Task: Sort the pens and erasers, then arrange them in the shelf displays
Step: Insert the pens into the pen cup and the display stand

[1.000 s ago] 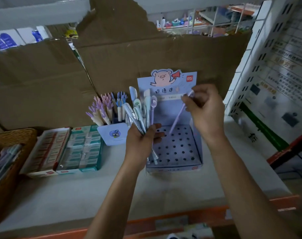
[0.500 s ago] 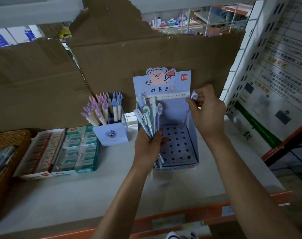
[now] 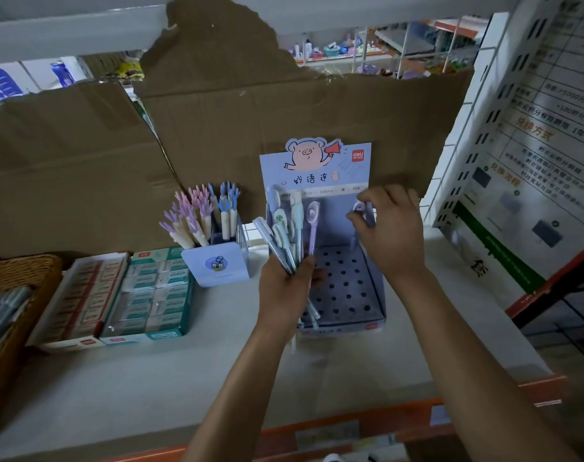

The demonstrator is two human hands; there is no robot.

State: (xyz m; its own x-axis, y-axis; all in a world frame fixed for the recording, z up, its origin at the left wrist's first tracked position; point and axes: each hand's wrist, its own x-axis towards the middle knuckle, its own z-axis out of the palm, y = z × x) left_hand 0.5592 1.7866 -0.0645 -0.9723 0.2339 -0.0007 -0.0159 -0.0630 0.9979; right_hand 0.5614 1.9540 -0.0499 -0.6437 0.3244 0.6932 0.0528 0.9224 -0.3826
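swung pen (image 3: 361,208) upright at display (image 3: 350,295) rear, pinched in right hand (image 3: 392,228) | gripping pens (image 3: 294,228) in left hand (image 3: 284,288) | nearly slotted

Pale shelf (image 3: 184,388) carrying stationery displays along its back half.
A wicker basket (image 3: 24,265) sits at the left edge. Just beside it, open eraser boxes (image 3: 154,291) lie touching side by side, then a filled pen holder (image 3: 217,265). Nearer the right edge stands a pig display stand (image 3: 317,168), with cardboard (image 3: 284,111) along the back edge.
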